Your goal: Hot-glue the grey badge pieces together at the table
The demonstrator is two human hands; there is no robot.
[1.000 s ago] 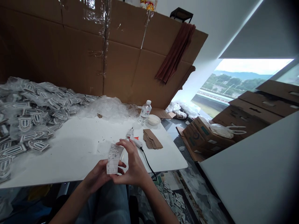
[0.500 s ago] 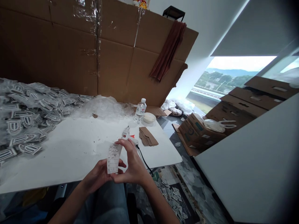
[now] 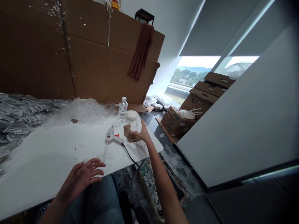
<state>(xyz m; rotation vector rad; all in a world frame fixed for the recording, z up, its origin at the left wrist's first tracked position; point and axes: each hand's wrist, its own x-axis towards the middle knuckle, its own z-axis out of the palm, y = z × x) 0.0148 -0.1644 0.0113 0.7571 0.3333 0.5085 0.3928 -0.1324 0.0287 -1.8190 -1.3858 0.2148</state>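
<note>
My left hand point(image 3: 83, 177) hangs over the front edge of the white table, fingers spread and holding nothing. Out to the right, my right hand point(image 3: 143, 134) is stretched over the brown cardboard pieces point(image 3: 128, 133). A whitish, slightly blurred paper slip point(image 3: 135, 125) shows between its thumb and fingers, with any writing unreadable. Whether the hand touches the cardboard, I cannot tell. Between my hands lies a white hot glue gun point(image 3: 111, 137) with a red trigger, a clear glue stick point(image 3: 105, 151) sticking out and a black cord point(image 3: 130, 158) running off the table edge.
Behind the cardboard pieces stand a water bottle point(image 3: 122, 109) and a round white bowl point(image 3: 132, 115). Bagged grey-white pieces point(image 3: 16, 118) heap up at left beside clear plastic bags point(image 3: 81, 110). A tall cardboard sheet point(image 3: 91, 62) walls the back. Boxes point(image 3: 175, 121) stand at right.
My hands have come apart. The right one moved right and forward with the paper slip to the cardboard pieces; the left let go and opened. The view has swung to the right.
</note>
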